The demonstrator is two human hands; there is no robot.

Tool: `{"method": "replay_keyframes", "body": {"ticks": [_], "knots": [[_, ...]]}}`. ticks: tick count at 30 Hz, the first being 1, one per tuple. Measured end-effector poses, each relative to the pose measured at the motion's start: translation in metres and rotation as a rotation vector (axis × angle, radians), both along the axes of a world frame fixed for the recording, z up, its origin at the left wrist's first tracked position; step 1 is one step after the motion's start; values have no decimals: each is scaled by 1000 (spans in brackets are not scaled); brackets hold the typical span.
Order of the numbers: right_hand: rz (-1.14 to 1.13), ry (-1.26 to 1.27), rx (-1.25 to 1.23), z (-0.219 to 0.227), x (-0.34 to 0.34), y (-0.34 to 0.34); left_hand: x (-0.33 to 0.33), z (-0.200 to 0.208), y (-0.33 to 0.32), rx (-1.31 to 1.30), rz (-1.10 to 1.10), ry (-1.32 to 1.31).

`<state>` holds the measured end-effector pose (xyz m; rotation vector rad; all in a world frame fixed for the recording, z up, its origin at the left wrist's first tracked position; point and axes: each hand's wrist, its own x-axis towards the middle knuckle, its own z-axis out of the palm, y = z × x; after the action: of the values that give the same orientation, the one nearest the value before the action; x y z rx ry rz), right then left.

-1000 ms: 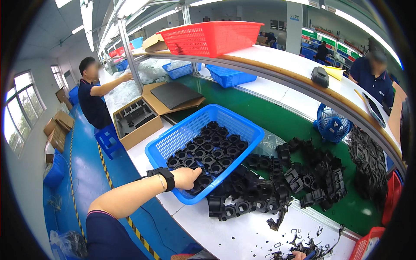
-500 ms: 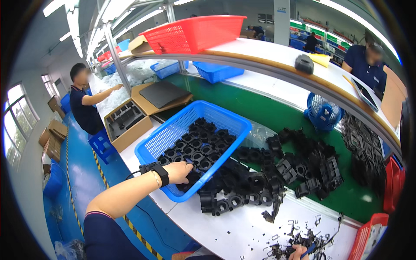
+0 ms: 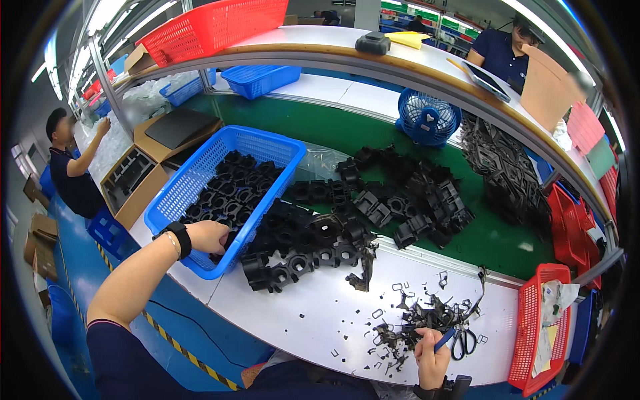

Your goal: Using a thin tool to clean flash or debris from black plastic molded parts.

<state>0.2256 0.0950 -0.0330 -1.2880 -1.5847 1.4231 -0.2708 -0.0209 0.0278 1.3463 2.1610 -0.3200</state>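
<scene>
My left hand (image 3: 208, 237) reaches over the near end of a blue mesh basket (image 3: 270, 143), fingers curled down around a black plastic part whose shape is mostly hidden. Rows of black moulded parts (image 3: 235, 190) with round openings fill the basket. At the lower right, my right hand (image 3: 432, 353) grips a slim blue pen-like tool (image 3: 445, 340); its tip cannot be made out. That hand rests by a pile of black plastic scraps (image 3: 420, 320). Black-handled scissors (image 3: 463, 343) lie just right of the tool.
More black moulded parts (image 3: 307, 260) are heaped right of the basket and on the green mat (image 3: 493, 247). A red basket (image 3: 520, 333) stands at right, a blue fan (image 3: 429, 117) behind. A shelf (image 3: 320, 40) crosses above. Co-workers are at far left and far right.
The view has swung right, showing more of my right hand and the scraps. My left hand stays at the basket's near end, its fingers now more curled. The left co-worker's hand has risen.
</scene>
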Motion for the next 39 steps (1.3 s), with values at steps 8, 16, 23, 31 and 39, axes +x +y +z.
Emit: {"method": "replay_keyframes", "body": {"ticks": [8,16,23,31,39], "knots": [[-19,72,13,-7,23,-12,107,54,-27,994,58,284],[103,-165,262,-10,29,-44,183,-65,-37,819,403,315],[135,-165,211,-6,39,-70,182,-96,-29,1209,349,326],[140,-110,212,-13,31,-67,184,-77,-17,1156,279,352],[36,100,-99,-14,31,-34,219,-11,8,1580,335,-242]]}}
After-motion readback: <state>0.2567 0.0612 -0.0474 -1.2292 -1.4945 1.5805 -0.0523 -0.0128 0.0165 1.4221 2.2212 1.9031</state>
